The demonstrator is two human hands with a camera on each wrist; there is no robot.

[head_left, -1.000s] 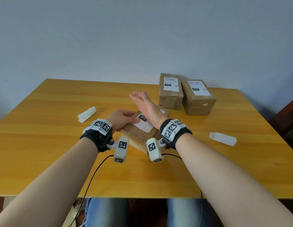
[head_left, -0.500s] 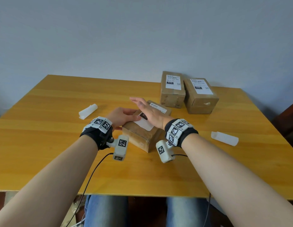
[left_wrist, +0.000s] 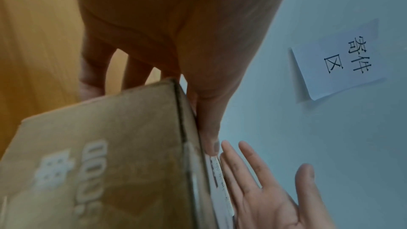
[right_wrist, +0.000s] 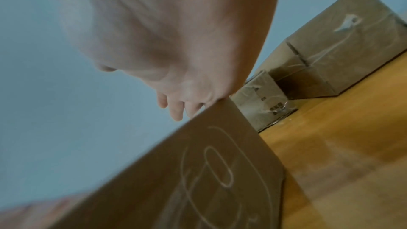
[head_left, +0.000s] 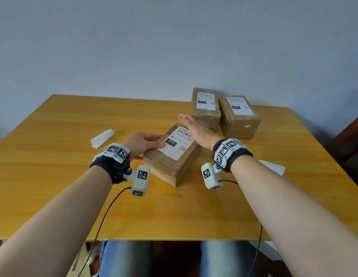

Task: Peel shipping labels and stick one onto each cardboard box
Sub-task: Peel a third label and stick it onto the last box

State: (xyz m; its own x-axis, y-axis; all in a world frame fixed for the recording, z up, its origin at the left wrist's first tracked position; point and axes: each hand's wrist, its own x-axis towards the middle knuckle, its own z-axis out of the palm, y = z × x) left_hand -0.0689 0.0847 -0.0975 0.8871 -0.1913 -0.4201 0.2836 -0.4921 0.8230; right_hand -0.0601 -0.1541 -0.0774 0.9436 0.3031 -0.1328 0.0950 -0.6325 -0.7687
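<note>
Your left hand [head_left: 143, 144] grips the near cardboard box [head_left: 174, 164] at its left side, thumb pressed on the shipping label [head_left: 177, 145] stuck on top, which reads "070-070-A80" and "070". Your right hand [head_left: 196, 129] lies flat with straight fingers over the box's far right edge. Two labelled boxes [head_left: 206, 116] [head_left: 242, 124] stand behind on the table [head_left: 54, 176], marked "070" and "220".

Soft, even daylight fills the head view, shadows faint, wide-angle bending toward 3 and 9 o'clock. Both wrist views are dimmer, close surfaces blurred and shaded.
</note>
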